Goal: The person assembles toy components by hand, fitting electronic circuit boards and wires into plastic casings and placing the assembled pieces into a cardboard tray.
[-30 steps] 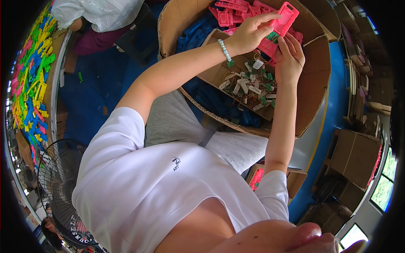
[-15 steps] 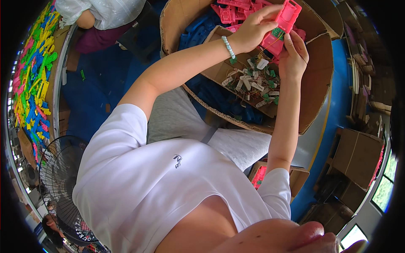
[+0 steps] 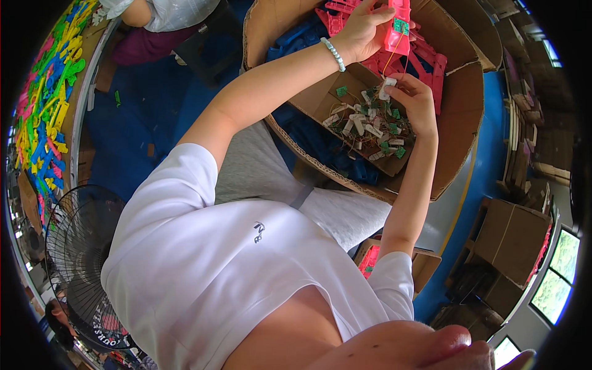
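In my left hand [image 3: 365, 34], below a beaded bracelet, is a pink plastic casing [image 3: 397, 44], held upright over the box. A small green circuit board [image 3: 401, 26] sits inside it. Thin wires run from the casing down to a small white plastic part [image 3: 387, 89], which my right hand [image 3: 416, 102] pinches between thumb and fingers. Just below lies a pile of similar wired white pieces and green boards [image 3: 369, 126] on a cardboard tray [image 3: 317, 98]. More pink casings [image 3: 435, 71] lie behind my hands.
A large cardboard box [image 3: 459, 123] surrounds the tray, with blue plastic parts [image 3: 354, 166] under it. At left are a black fan [image 3: 83, 246] and a table heaped with colourful plastic pieces [image 3: 58, 117]. Another person [image 3: 176, 12] sits at upper left. Cardboard boxes [image 3: 512, 231] stand at right.
My right hand has moved down, away from the casing, and now pinches the white part. The casing has shifted slightly left and is turned more upright in my left hand.
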`<state>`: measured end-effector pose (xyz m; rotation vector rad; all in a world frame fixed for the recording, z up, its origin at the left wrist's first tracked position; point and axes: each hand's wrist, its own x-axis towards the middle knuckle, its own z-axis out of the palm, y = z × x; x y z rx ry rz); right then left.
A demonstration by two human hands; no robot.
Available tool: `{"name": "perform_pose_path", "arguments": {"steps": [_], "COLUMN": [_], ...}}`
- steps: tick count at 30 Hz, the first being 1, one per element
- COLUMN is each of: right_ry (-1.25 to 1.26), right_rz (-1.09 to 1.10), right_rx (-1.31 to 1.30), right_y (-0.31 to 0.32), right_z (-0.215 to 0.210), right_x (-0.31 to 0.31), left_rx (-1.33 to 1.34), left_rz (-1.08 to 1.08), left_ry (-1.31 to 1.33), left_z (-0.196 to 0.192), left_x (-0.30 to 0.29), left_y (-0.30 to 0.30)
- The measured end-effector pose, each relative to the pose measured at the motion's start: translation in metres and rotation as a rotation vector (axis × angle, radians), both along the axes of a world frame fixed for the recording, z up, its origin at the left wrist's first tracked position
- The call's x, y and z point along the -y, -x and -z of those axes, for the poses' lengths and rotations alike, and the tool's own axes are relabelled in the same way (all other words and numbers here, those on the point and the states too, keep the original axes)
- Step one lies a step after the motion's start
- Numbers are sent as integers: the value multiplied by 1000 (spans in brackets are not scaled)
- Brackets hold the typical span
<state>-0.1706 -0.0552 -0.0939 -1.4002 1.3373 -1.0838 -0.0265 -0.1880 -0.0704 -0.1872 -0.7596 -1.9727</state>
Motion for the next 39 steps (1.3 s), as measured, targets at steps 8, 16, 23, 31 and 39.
{"name": "perform_pose_path", "arguments": {"steps": [8, 16, 23, 31, 39], "right_ry": [289, 807, 982, 1092, 1133], "right_rz": [287, 719, 875, 964, 874], "right_rx": [5, -93, -571, -347, -593], "right_y": [-14, 3, 20, 10, 16], "right_z": [-37, -33, -32, -38, -41], "right_x": [-15, -3, -2, -1, -4], "left_rx": [536, 722, 708, 690, 651], "left_rz": [-166, 131, 316, 313, 319], "left_ry": [-10, 223, 332, 394, 338], "left_z": [23, 26, 17, 4, 8], "left_x": [10, -26, -52, -57, -62], "left_y": [-4, 2, -1, -2, 0]}}
